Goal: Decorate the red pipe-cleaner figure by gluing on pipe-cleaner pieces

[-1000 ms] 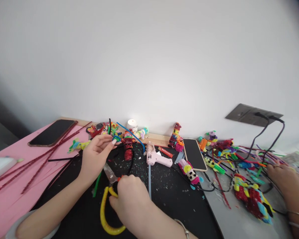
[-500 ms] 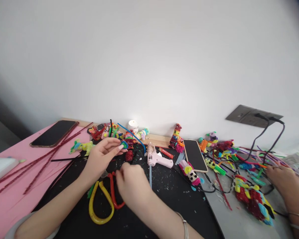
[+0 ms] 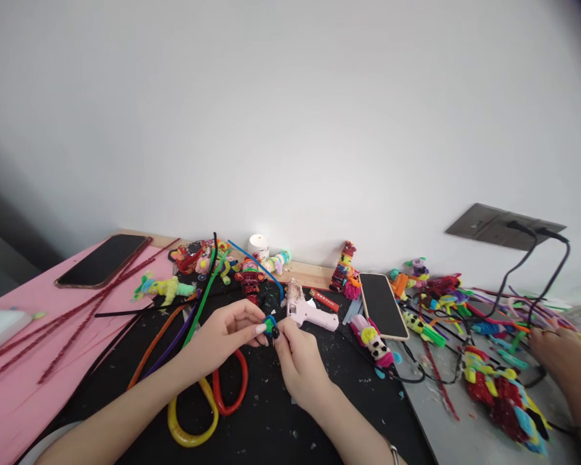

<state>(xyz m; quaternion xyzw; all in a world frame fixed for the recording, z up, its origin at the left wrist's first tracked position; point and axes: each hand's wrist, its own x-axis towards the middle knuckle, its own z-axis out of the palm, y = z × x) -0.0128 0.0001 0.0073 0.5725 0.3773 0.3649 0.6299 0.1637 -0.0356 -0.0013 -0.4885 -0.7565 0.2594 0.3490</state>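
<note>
**A:** Grip status?

**B:** My left hand [image 3: 223, 336] and right hand [image 3: 297, 358] both pinch the small blue-green piece [image 3: 271, 325] between fingertips, fingers closed on it, centre of frame, low, above the black mat [image 3: 290, 413].

**A:** Change since the earlier frame?

**B:** Half a second ago only the left held the piece, further up-left; the right was down at the red loop [image 3: 232, 387]. Now the hands meet in front of the pink glue gun [image 3: 310, 311]. Yellow loop [image 3: 191, 423] lies free beside the red one.

**A:** Any readable text?

**B:** None. White jar [image 3: 258, 245] at the wall has a label, too small to read. Another person's hand [image 3: 561, 355] at right edge.
</note>
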